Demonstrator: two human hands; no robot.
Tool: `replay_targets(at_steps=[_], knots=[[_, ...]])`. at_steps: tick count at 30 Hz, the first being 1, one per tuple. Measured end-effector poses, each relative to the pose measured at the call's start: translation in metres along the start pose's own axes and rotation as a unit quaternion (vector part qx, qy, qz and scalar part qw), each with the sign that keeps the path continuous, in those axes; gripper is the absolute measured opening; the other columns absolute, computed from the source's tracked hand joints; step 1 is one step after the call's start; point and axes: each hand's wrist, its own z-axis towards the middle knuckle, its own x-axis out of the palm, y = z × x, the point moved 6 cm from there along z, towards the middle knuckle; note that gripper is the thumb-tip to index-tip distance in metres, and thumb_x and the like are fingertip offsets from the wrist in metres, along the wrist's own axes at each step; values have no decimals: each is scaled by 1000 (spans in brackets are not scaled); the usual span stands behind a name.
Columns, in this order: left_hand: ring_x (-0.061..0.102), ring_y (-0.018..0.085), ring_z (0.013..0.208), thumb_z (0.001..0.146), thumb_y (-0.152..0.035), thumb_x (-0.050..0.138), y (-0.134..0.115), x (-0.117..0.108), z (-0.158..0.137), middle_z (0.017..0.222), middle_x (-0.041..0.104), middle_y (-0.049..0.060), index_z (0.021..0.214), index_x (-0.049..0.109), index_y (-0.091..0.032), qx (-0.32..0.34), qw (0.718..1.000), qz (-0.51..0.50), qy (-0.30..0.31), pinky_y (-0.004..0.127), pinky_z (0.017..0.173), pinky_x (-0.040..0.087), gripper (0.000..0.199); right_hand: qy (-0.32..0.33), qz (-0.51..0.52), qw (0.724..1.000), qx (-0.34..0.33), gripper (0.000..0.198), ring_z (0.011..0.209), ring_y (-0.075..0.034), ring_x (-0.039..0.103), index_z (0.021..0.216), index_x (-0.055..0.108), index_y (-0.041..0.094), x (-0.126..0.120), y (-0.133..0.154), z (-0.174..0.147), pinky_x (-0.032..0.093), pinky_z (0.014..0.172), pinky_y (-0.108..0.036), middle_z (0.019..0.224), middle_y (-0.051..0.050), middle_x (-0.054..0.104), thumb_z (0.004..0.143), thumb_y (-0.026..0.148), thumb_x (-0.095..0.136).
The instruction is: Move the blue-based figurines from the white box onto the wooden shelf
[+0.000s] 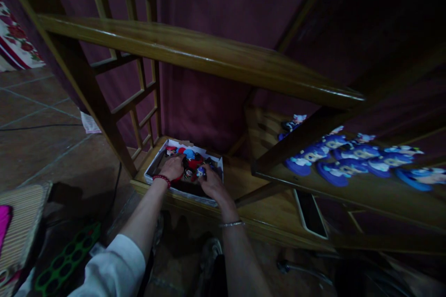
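A shallow white cardboard box [220, 170] stands on the low wooden shelf, with several small painted figurines [190, 154] in red, blue and black inside. My left hand [173, 168], a red bead bracelet at its wrist, reaches into the box from above. Its fingers point down among the figurines, and their tips are hidden. At the box's right side, my right hand [212, 184] has its thumb and fingers closed round a small blue-and-white figurine [201, 171]. The dim light blurs the finer details.
A wooden beam [195, 53] crosses above the box, with lattice [134, 97] at left. Several purple-based figurines [343, 171] stand on the higher right shelf. A dark-screened phone [311, 213] lies lower right. A green tray with round holes [68, 260] is at lower left.
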Motion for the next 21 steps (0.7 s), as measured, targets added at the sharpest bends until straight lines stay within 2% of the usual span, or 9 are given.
replay_targets(at_steps=[7,15,21], knots=[[45,17,113,74,-11,35,1,7,9,124,48,10,120,42,-14,3,1000,-13,14,27,92,36,46,11,-4,1000,19,32,90,-16,56,107,45,19,-3,-9,-7,39,75,-24,99,-6,60,75,16,47],[45,16,113,77,-14,33,-11,5,11,124,48,7,121,41,-19,32,999,21,23,28,94,34,45,26,-38,999,17,41,98,-18,54,113,44,18,-3,-8,-13,38,81,-25,106,-9,58,72,12,46],[44,18,115,78,-16,33,-10,14,18,131,41,8,126,37,-20,20,998,45,43,30,96,32,49,45,-68,997,16,49,98,-21,54,119,41,19,3,-7,-13,39,81,-28,106,-11,58,71,15,48]])
